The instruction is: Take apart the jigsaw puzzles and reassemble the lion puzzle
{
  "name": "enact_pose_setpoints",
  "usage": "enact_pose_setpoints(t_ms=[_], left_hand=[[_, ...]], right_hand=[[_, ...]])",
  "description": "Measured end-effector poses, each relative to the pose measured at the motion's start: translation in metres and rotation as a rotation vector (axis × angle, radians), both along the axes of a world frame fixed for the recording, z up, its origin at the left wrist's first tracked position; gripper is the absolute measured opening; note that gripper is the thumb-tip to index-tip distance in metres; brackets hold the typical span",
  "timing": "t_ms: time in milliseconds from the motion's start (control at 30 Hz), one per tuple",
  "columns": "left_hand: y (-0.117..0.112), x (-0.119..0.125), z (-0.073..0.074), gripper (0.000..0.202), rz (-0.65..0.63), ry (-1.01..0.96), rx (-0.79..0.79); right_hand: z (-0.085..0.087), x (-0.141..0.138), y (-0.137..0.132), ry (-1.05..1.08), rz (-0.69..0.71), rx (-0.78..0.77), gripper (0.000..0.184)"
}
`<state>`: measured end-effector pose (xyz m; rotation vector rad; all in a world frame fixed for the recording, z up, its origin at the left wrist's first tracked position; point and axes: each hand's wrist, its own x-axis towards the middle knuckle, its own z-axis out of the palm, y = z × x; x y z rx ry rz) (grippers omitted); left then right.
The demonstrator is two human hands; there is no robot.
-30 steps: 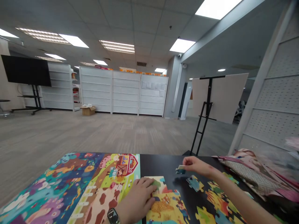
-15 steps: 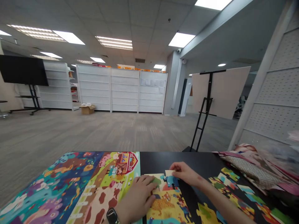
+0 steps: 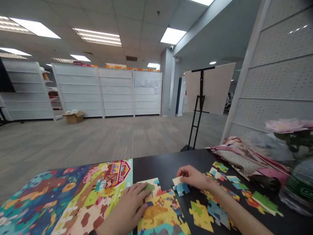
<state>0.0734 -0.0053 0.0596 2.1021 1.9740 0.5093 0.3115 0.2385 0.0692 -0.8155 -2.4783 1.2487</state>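
Observation:
My right hand (image 3: pixel 191 177) pinches a puzzle piece (image 3: pixel 180 187) with a cream top and a blue lower part, just right of a partly joined jigsaw puzzle (image 3: pixel 158 212). The joined part shows a cheetah and a small figure on yellow ground. Resting flat with fingers spread, my left hand (image 3: pixel 133 204) covers the puzzle's upper left edge. Loose puzzle pieces lie to the right, among them a yellow and green puzzle piece (image 3: pixel 201 213) and a grey-blue puzzle piece (image 3: pixel 218 213) partly behind my right forearm.
Two finished-looking picture sheets lie left: a farm picture (image 3: pixel 97 199) and a sea picture (image 3: pixel 46 195). At the right of the black table (image 3: pixel 156 163) are a patterned pink bag (image 3: pixel 241 160), a water bottle (image 3: pixel 299 189) and pink flowers (image 3: pixel 286 125). An easel (image 3: pixel 199 111) stands beyond.
My right hand has drawn the blue puzzle piece away from the joined puzzle, leaving a gap between them. The left hand stays on the puzzle. The view has turned right.

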Motion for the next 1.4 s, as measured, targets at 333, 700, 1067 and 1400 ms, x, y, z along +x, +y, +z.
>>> enact_pose_setpoints(t_ms=[333, 700, 1067, 1400], left_hand=[[0.002, -0.002, -0.009, 0.042, 0.022, 0.025, -0.015], [0.003, -0.006, -0.016, 0.042, 0.018, 0.085, -0.03], [0.004, -0.012, -0.027, 0.042, -0.003, 0.104, 0.058], [0.004, -0.009, -0.02, 0.042, -0.015, 0.137, 0.061]], right_hand=[[-0.003, 0.001, -0.008, -0.074, -0.077, 0.271, 0.015], [-0.013, -0.009, -0.019, -0.037, -0.103, 0.406, 0.012], [-0.014, -0.008, -0.025, -0.026, -0.122, 0.454, 0.008], [-0.004, -0.005, -0.019, 0.007, -0.14, 0.483, 0.014]])
